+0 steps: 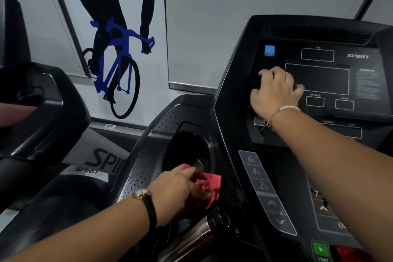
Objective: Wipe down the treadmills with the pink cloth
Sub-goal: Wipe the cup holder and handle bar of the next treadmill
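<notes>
Left hand (180, 189) grips bunched pink cloth (210, 187) at near rim of cup-holder recess (187, 151), cloth partly hidden under fingers. Right hand (274, 89) rests on treadmill console (319, 78), fingers bent, tips hidden; grasp unclear. Metal bottle (191, 238) below, base cut off. Droplets on black plastic. Second treadmill (42, 112) left, cropped. Cyclist mural (119, 49) on grey wall.

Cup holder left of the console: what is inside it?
The pink cloth, gripped by the left hand, lies at the near rim of the cup holder. Beyond it a shiny round piece shows. The hand and cloth cover the rest of the bottom.
</notes>
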The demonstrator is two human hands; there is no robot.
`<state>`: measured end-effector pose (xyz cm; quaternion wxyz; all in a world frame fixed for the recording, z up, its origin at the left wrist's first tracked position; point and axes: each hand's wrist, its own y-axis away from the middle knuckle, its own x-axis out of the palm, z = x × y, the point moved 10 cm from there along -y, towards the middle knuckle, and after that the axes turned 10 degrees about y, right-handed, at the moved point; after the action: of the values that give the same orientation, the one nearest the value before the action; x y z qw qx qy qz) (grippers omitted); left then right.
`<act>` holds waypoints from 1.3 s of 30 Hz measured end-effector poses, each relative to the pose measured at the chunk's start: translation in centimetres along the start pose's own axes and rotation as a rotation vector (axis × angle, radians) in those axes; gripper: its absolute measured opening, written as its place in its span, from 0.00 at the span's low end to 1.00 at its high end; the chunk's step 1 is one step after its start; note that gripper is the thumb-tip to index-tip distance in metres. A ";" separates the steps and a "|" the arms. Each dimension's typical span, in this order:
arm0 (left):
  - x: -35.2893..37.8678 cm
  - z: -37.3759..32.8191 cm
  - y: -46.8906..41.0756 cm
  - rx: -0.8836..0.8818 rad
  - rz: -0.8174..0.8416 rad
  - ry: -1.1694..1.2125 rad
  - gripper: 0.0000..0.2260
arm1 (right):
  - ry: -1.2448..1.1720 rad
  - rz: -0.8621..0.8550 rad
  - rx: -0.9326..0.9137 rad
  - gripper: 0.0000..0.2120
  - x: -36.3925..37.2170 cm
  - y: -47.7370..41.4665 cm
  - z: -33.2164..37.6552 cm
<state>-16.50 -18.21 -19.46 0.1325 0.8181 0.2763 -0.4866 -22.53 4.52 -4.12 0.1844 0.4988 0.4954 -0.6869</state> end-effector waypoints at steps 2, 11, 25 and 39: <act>0.0 0.1 0.9 0.057 -0.017 -0.020 0.15 | -0.122 0.098 -0.048 0.26 0.3 0.8 3.2; 0.8 0.4 -2.3 0.017 -0.024 0.047 0.15 | 0.159 0.087 -0.302 0.36 3.1 4.2 9.2; -0.7 0.7 1.4 0.016 -0.064 0.044 0.22 | 0.160 0.052 -0.287 0.35 2.7 4.3 9.1; -1.9 3.0 3.7 -0.071 -0.308 -0.117 0.17 | 0.153 0.026 -0.287 0.33 2.7 4.1 9.0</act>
<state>-17.20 -23.32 -19.46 0.1010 0.7313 0.4072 -0.5377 -25.16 -4.43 -8.37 0.2245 0.5243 0.5945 -0.5667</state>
